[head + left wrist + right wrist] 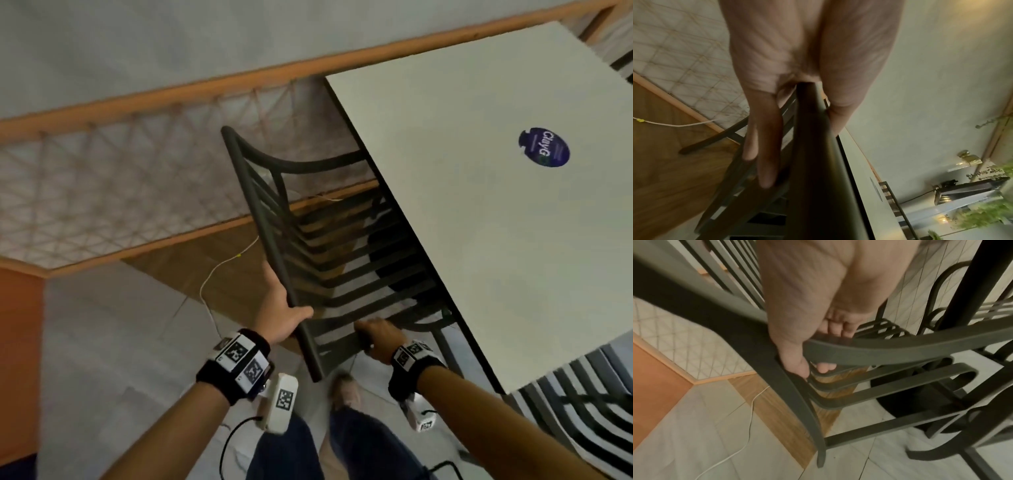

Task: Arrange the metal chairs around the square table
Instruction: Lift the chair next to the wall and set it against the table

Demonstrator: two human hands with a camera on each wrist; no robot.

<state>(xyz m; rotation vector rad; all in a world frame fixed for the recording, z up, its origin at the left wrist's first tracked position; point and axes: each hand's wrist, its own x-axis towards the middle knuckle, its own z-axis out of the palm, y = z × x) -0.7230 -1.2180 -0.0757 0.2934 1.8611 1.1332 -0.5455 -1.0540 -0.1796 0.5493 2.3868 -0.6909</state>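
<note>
A dark metal chair (308,246) stands at the white square table's (496,222) nine o'clock edge, its slatted seat tucked under the tabletop and its top rail running from eleven to six o'clock in the head view. The left hand (279,310) holds that top rail, thumb on one side, fingers (764,146) lying long and nearly straight down the other. The right hand (378,337) grips the chair's curved armrest (890,348), fingers curled tight under it. A round blue sticker (544,148) on the tabletop reads "ClayG"; its smaller print is too blurred to read. A second slatted chair (582,404) sits at the table's five o'clock corner. A white cable (219,270) trails over the tiled floor (113,329).
</note>
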